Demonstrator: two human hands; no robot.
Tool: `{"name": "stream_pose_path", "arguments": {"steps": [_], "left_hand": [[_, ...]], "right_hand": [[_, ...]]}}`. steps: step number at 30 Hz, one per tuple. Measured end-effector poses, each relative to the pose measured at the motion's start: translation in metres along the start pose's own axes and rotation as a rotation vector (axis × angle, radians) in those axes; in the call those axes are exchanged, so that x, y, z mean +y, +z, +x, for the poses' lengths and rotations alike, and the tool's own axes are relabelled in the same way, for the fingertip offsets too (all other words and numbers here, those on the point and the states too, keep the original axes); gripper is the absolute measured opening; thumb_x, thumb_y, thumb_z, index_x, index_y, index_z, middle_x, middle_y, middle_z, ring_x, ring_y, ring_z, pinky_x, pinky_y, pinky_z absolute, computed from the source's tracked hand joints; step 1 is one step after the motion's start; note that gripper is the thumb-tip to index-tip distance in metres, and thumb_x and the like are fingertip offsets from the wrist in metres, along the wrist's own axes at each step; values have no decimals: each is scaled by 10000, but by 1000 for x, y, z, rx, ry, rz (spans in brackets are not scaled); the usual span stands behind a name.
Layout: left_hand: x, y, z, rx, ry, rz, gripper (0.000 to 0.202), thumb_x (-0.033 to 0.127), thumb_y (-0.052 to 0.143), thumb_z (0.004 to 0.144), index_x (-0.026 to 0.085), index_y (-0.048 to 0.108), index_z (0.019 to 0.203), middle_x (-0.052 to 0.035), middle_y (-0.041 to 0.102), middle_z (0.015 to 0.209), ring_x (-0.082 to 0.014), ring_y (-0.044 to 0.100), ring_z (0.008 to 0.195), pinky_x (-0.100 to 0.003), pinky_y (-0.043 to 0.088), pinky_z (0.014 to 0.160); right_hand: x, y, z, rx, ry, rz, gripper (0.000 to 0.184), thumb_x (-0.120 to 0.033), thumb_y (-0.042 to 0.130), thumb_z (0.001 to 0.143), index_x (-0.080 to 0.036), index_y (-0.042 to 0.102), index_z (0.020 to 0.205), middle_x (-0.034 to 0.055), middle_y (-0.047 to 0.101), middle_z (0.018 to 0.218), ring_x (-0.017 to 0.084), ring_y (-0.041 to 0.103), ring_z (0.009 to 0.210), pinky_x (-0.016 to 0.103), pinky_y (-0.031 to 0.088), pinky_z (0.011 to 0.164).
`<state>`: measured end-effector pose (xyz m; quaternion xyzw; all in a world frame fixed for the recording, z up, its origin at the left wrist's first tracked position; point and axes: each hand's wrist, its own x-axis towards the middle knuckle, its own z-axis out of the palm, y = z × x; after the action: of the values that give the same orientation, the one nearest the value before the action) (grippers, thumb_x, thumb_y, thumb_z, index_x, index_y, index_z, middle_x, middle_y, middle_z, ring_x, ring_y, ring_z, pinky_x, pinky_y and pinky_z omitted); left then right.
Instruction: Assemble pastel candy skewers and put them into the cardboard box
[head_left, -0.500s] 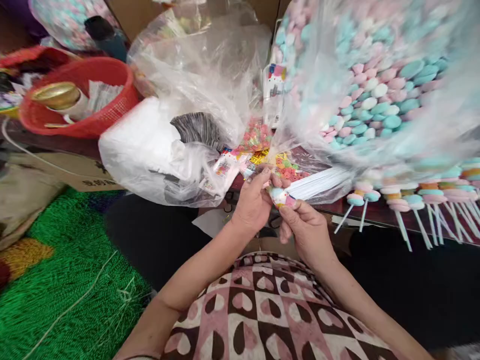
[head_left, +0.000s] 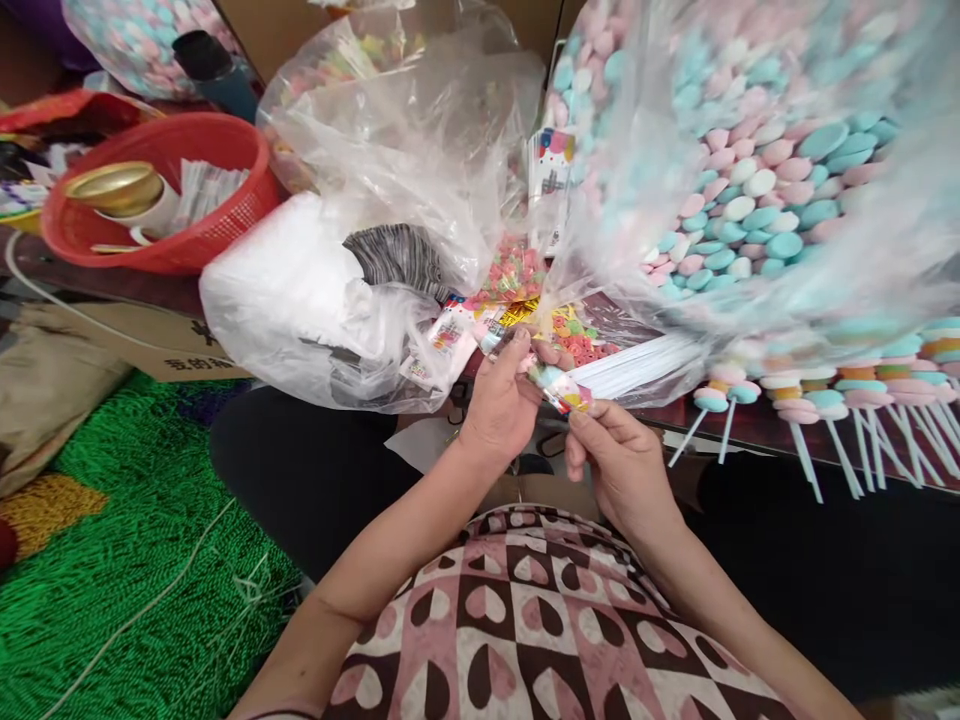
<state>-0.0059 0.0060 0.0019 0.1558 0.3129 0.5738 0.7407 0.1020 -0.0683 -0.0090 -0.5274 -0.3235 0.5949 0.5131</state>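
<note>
We see the left hand [head_left: 501, 405] closed, thumb and fingers pinching one end of a small pastel candy in a clear printed wrapper [head_left: 559, 388]; the right hand [head_left: 621, 462] pinches the other end between thumb and forefinger, other fingers curled; the candy sits between both hands, just below a large clear plastic bag of pink and blue candies [head_left: 750, 180]; a red plastic mesh basket [head_left: 225, 215] stands well apart.

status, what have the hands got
Left hand and right hand both pinching wrapped candy. Big candy bag hanging close above.
</note>
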Motion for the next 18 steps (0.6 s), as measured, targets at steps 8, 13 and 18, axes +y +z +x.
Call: {"name": "stream_pose_path", "arguments": {"steps": [8, 13, 18], "left_hand": [[29, -2, 12, 51, 91, 33, 111, 286, 587, 892, 192, 590, 833, 48, 504, 601, -92, 574, 577, -251, 522, 686], [22, 8, 3, -28, 77, 19, 90, 293, 646, 862, 210, 618, 886, 55, 520, 626, -87, 579, 587, -256, 525, 695], [2, 9, -8, -66, -34, 74, 310, 308, 753, 775, 225, 603, 1034, 81, 492, 598, -71, 555, 538, -231, 510, 643]], "right_hand": [[-41, -31, -6, 38, -341, -583, 224, -379, 634, 876, -236, 686, 1041, 39, 721, 887, 157, 671, 742, 259, 530, 631], [-30, -24, -2, -235, -209, -660, 251, -414, 570, 909, -216, 708, 975, -4, 661, 643, 139, 613, 579, 258, 490, 584], [-14, -5, -7, -207, 22, -433, 411, -547, 555, 889, -194, 587, 682, -25, 560, 540, 98, 496, 476, 230, 401, 498]]}}
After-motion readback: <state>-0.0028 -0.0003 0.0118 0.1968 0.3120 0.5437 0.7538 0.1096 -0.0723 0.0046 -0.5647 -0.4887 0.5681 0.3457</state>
